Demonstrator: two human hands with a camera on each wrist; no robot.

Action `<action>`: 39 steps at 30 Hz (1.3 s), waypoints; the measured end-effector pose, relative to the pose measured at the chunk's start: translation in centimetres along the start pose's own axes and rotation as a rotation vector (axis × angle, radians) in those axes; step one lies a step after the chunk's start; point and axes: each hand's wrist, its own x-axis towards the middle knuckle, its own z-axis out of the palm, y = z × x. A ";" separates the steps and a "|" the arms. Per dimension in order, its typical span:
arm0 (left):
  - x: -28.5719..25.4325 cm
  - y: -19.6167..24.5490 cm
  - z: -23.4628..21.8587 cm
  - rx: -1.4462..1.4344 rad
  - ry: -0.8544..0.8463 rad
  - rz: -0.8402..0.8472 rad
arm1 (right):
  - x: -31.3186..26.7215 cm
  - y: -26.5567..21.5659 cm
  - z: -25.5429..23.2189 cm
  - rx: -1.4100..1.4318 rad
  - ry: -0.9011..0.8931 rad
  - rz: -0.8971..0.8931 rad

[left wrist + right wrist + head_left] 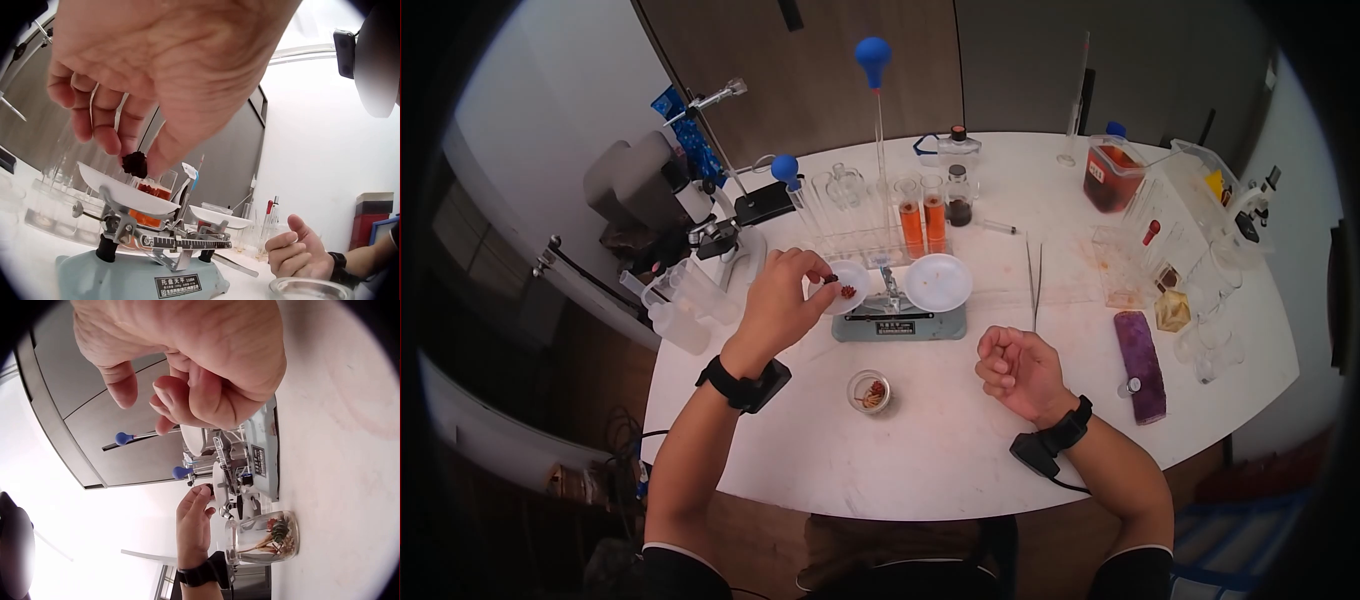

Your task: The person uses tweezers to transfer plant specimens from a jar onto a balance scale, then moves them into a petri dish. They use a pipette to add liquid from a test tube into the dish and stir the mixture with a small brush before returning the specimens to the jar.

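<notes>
The left hand [785,300] pinches a small dark dried piece [134,164] between thumb and fingertips, just above the left pan [125,190] of the blue-green balance [899,325]. A reddish piece [848,292] lies on that pan in the head view. The right pan [938,283] shows a tiny speck. Over the table to the right of the balance, the right hand [1022,372] has its fingers loosely curled and holds nothing. A small glass jar [257,540] with dried red, green and tan pieces stands in front of the balance.
Behind the balance stand a tube rack with two orange-filled tubes [911,225], blue-bulbed pipettes and a dark-filled bottle [958,200]. Long tweezers [1035,285] lie to the right, near a purple block [1140,366] and glassware. A microscope [725,235] and plastic bottles [678,328] are at left.
</notes>
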 end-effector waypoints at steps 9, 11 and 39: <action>0.7 1.2 0.1 -0.037 -0.065 0.056 | 0.0 0.0 -0.1 -0.011 -0.005 -0.003; 0.7 1.3 0.2 -0.043 -0.075 0.041 | 0.1 -0.1 -0.1 -0.001 0.003 -0.002; -1.3 3.2 -2.1 -0.188 0.067 0.140 | 0.2 0.0 -0.2 -0.028 0.030 -0.002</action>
